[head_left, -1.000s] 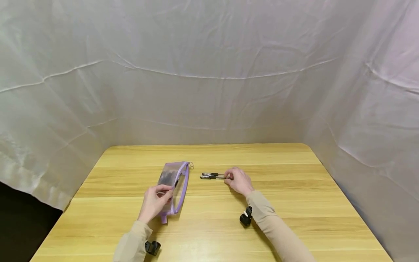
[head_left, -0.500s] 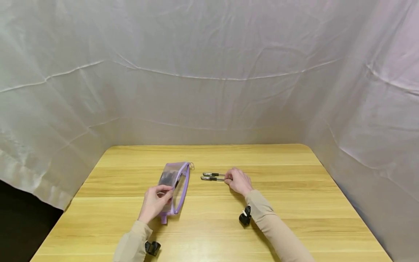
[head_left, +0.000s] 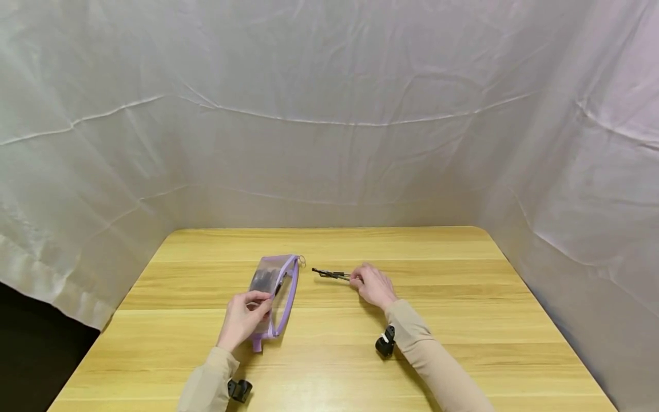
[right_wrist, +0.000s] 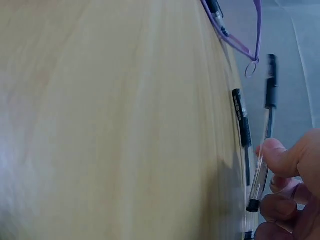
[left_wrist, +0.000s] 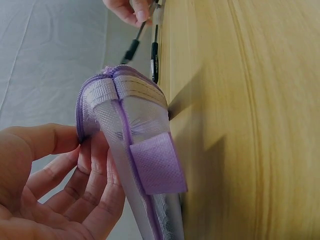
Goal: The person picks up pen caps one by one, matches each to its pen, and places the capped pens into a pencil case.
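My left hand (head_left: pixel 245 318) pinches the rim of a see-through mesh pencil case (left_wrist: pixel 159 162) with purple edging. The case stands unzipped on the table, its mouth facing right, and dark pens (head_left: pixel 264 280) show through the mesh. Between thumb and fingers, my right hand (head_left: pixel 374 286) pinches the clear barrel of a black-capped gel pen (right_wrist: pixel 271 92). That pen's capped end is tipped up off the table, pointing toward the case. Close beside it lies a second black-capped gel pen (right_wrist: pixel 242 120), partly hidden behind the held one in the head view.
A small metal ring (head_left: pixel 301 261) hangs from the far corner of the case. The wooden table (head_left: pixel 463 355) has grey cloth (head_left: pixel 329 166) hanging behind it and at both sides. Each wrist wears a small black camera, one on the right wrist (head_left: pixel 385 343).
My right hand has lifted the capped end of one pen, which lay flat parallel to the other and now crosses over it. The left hand and pencil case have stayed in place.
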`<state>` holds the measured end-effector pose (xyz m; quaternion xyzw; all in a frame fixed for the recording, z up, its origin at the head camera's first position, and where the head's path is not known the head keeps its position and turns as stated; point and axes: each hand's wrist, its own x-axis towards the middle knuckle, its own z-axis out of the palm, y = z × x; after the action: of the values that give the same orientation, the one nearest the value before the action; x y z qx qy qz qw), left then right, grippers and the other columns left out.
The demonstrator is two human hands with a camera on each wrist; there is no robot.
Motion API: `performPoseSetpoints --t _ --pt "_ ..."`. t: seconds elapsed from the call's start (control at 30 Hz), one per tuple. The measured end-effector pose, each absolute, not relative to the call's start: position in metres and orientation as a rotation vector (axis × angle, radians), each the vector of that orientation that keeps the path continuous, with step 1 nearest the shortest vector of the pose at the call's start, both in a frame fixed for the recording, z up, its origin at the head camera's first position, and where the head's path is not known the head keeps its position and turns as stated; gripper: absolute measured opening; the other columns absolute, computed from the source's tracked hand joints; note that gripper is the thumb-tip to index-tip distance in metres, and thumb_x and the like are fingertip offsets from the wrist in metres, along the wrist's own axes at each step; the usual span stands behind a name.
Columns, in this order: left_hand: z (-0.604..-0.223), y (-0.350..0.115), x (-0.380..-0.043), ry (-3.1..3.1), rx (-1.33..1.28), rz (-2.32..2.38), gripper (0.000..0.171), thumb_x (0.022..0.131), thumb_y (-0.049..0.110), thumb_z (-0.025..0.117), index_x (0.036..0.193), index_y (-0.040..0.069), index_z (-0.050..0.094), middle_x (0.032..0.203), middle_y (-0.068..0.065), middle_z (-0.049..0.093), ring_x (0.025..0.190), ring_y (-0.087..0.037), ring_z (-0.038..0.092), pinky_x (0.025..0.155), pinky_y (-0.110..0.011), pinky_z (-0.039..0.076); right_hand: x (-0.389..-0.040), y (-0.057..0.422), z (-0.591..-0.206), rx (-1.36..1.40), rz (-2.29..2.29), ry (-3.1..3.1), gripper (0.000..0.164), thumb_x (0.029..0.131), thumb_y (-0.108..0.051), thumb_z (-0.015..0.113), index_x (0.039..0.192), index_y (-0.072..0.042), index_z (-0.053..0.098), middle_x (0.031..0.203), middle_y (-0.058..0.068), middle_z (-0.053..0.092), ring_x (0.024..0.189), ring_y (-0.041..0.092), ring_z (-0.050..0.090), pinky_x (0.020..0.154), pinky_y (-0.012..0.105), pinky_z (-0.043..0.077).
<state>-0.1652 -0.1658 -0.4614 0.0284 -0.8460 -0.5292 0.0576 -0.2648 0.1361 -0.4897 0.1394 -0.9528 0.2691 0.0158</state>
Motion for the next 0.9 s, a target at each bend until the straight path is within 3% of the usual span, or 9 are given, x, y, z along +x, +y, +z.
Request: performPoseSetpoints --t 0.23,0.5,0.9 --pt "-0.461 -0.166 -0.165 -2.565 0.087 -1.605 0.017 0.090 0.001 0.069 0.104 -0.007 0.074 0.090 -0.016 0.073 0.065 -0.009 0.067 0.061 -0.022 0.059 -0.263 0.131 -0.486 0.513 0.829 -2.945 0.011 0.097 -0.019 0.065 0.100 -0.013 0.072 0.098 0.002 0.065 0.085 0.017 0.061 0.076 0.040 0.053" --pt "-0.460 -0.167 -0.165 -2.569 0.083 -1.598 0.017 0.090 0.001 0.069 0.104 -0.007 0.074 0.091 -0.017 0.073 0.065 -0.009 0.068 0.061 -0.023 0.059 -0.262 0.126 -0.482 0.528 0.832 -2.944 0.008 0.097 -0.018 0.064 0.098 -0.013 0.071 0.094 0.000 0.062 0.078 0.014 0.056 0.067 0.032 0.048" --pt "-0.459 -0.168 -0.164 -2.573 0.086 -1.603 0.018 0.091 0.003 0.069 0.106 -0.007 0.074 0.090 -0.016 0.073 0.065 -0.010 0.068 0.061 -0.023 0.060 -0.258 0.120 -0.476 0.585 0.858 -2.910 0.010 0.100 -0.018 0.061 0.097 -0.012 0.069 0.091 0.000 0.062 0.075 0.013 0.053 0.064 0.030 0.043"
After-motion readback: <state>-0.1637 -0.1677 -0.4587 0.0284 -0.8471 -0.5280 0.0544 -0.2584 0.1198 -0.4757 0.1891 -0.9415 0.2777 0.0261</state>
